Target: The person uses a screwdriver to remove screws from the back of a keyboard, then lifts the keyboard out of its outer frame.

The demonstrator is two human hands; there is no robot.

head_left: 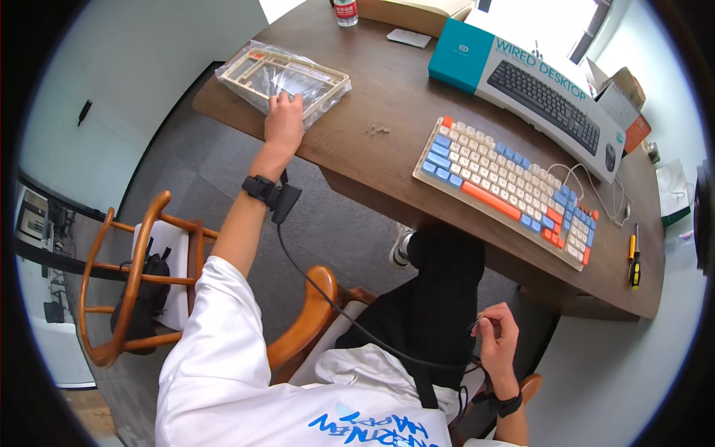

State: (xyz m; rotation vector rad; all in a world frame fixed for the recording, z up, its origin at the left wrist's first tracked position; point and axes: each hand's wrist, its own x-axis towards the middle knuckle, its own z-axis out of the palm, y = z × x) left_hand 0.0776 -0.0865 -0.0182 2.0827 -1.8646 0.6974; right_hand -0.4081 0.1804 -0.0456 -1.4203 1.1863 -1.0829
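Observation:
My left hand reaches over the table's left edge, its fingers curled over the near side of a cream keyboard frame. A clear plastic bag is wrapped around that frame. Above my lap, my right hand is closed in a pinch; a tiny dark bit shows at the fingertips, too small to name. Between the hands' areas, a small cluster of metal screws lies on the tabletop. Right of it sits an assembled keyboard with cream, blue and orange keys.
On the wooden table stand a keyboard box and a bottle. A white cable and two screwdrivers lie at the right. A wooden chair is at left; a black cord crosses my lap.

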